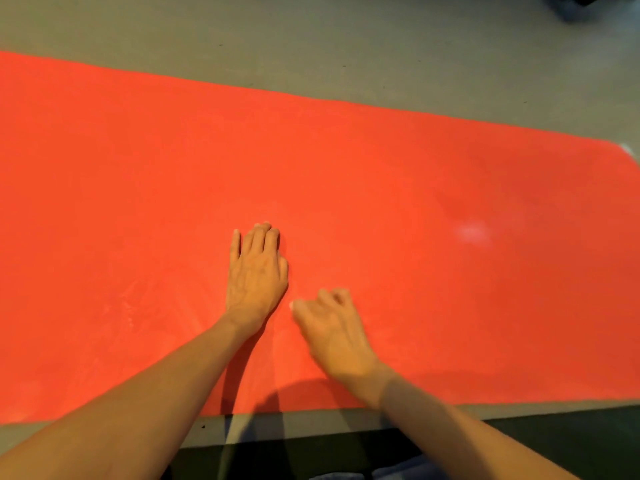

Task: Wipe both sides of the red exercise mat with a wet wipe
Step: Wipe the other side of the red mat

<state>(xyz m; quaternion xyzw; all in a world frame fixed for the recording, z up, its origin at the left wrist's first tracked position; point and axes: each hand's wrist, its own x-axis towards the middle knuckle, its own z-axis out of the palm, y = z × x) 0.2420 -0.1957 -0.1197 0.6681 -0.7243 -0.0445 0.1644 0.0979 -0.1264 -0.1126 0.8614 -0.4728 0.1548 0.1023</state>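
The red exercise mat [381, 174] lies flat on a grey surface and fills most of the view. My left hand [256, 271] rests palm down on the mat near its middle, fingers straight and together. Just to its right and closer to me is my right hand [334, 329], blurred, with its fingers curled down onto the mat. A small white sliver of the wet wipe [291, 304] shows at its thumb tip, and the rest is hidden under the hand. Faint pale streaks mark the mat to the left of my left forearm.
The grey surface [381, 46] runs on beyond the mat's far edge, and a narrow strip of it shows along the near edge. A dark object [588, 6] sits at the far right corner. The mat's rounded right end [623, 157] lies near the frame edge.
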